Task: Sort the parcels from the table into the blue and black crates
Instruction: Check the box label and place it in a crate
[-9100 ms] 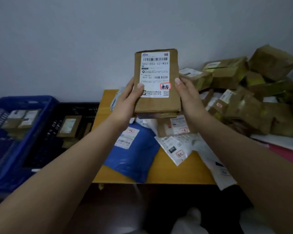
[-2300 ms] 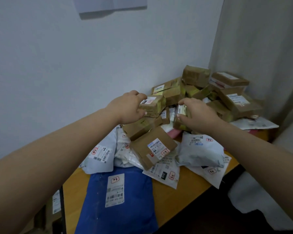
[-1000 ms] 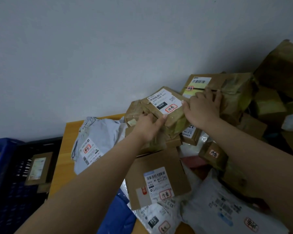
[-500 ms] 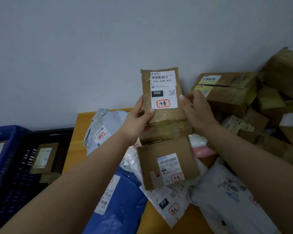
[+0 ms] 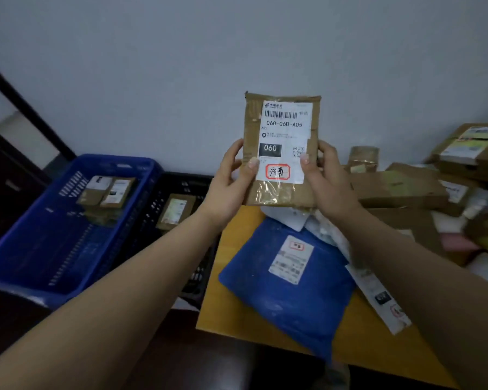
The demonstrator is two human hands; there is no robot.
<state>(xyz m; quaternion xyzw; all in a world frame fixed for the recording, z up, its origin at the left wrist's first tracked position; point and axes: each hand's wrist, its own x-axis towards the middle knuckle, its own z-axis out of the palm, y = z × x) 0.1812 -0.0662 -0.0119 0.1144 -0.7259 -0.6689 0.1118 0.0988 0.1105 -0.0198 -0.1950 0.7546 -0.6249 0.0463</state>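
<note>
I hold a small brown cardboard parcel [image 5: 282,136] upright in front of the wall, its white label reading 060-06B-A05 facing me. My left hand [image 5: 231,181] grips its left edge and my right hand [image 5: 324,181] grips its right edge, thumbs on the label. At the left stands the blue crate [image 5: 17,249] with two brown parcels [image 5: 107,190] inside. Beside it is the black crate [image 5: 197,181] holding one brown parcel [image 5: 175,211].
A wooden table [image 5: 231,313] carries a blue mailer bag [image 5: 290,299], white mailer bags [image 5: 378,294] and a heap of brown boxes [image 5: 400,190] at the right. A dark door frame [image 5: 26,108] runs down the far left.
The parcel has been lifted higher and held squarely toward me. My view has swung left, bringing both crates into sight and pushing the heap of boxes to the right edge.
</note>
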